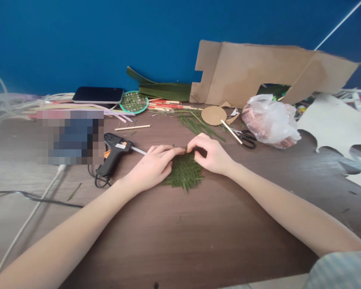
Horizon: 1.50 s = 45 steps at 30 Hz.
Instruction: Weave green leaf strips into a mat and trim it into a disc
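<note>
Woven green mat (185,176), mid-counter (180,233), between near and far edges: strips could slip loose if tugged unevenly. Weave close, ends ragged. Left hand (156,163) rests extended across it; right hand (209,154) curls at its far side, grip undeterminable. 1 glue gun (116,152) leftward.

- Bare left hand (153,166) here, slender fingers tapering neatly!
- Behind it, the left forearm (78,228), slim and uncovered all the way to the frame's edge.
- Right hand (209,153), bare as well!
- Its right forearm (273,204) widens towards cloth.
- And there's the sleeve (341,271): pale blue-green, softly checked, round-edged, slightly blurred!
</note>
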Tool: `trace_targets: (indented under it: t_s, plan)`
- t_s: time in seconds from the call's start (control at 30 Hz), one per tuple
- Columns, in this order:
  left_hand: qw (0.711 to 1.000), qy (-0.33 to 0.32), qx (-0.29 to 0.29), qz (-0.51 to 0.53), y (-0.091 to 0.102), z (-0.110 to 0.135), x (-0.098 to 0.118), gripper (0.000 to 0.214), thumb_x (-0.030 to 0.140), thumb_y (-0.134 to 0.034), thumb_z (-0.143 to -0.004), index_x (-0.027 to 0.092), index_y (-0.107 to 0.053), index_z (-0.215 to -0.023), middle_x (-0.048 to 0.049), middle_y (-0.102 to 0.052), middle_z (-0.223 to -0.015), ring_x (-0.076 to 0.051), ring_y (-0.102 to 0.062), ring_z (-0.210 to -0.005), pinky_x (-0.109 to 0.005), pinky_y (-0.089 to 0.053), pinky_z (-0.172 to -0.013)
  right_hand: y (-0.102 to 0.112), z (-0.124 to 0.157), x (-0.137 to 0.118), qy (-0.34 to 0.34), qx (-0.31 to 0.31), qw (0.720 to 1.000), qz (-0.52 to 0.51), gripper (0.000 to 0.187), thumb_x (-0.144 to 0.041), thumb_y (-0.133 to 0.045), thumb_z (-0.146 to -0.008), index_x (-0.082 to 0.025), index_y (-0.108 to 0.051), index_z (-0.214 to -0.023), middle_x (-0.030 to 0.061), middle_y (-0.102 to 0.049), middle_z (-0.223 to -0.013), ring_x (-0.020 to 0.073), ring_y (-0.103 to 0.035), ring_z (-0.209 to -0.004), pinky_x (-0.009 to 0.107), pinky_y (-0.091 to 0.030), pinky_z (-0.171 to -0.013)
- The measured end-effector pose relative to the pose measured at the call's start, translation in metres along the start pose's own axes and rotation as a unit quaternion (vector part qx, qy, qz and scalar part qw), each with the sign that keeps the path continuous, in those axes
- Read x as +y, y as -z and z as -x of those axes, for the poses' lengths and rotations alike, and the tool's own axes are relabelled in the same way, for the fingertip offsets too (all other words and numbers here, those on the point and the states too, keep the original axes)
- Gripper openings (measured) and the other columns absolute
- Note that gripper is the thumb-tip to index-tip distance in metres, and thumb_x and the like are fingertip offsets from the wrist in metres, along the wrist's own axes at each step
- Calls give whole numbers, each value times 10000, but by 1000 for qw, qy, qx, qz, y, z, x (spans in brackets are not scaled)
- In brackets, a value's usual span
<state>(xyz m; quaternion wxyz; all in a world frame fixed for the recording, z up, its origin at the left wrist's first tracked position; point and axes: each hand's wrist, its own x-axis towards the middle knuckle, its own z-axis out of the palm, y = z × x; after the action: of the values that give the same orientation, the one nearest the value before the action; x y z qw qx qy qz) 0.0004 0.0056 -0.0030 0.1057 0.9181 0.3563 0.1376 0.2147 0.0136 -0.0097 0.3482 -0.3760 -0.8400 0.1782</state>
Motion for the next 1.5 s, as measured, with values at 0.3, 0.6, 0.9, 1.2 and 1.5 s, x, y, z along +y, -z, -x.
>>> trace_targets:
  t_s: [0.3,0.6,0.9,1.2,1.5]
  plan:
    - [1000,-8,-3,-13,1,-1,1,447,64,-360,-824,182,-443,-1247,-86,-586,-1197,-205,-502,-1131,-373,-386,-948,-1,0,0,-70,6,996,-51,330,-69,-481,-751,-218,-513,-1044,15,-642,-836,165,-583,-817,328,-440,-772]
    - [1000,-13,4,-16,1,0,1,441,53,-352,-815,167,-477,-1222,-90,-591,-1176,-206,-497,-1132,-370,-393,-951,-3,-2,1,-93,32,995,-4,60,-145,-546,-788,-194,-576,-800,24,-592,-745,167,-530,-752,301,-432,-681]
    - [1000,-10,13,-16,2,1,2,431,84,-378,-816,171,-469,-1228,-100,-593,-1149,-215,-510,-1097,-381,-395,-937,-4,-2,3,-83,-9,996,16,167,-91,-558,-740,-210,-551,-857,4,-588,-725,183,-509,-776,323,-396,-728]
    - [998,-51,9,-44,1,-1,2,500,18,-342,-786,159,-463,-1250,-107,-583,-1209,-205,-502,-1143,-382,-358,-962,-3,-2,1,-95,-8,995,-9,159,-103,-546,-740,-208,-551,-859,8,-586,-731,179,-520,-783,325,-415,-726]
    - [997,-53,-26,-54,3,-1,2,555,10,-331,-772,199,-475,-1274,-82,-568,-1266,-208,-477,-1184,-394,-336,-982,-1,-2,2,-98,10,994,-50,110,-166,-522,-780,-208,-600,-846,26,-623,-806,169,-549,-777,311,-437,-668]
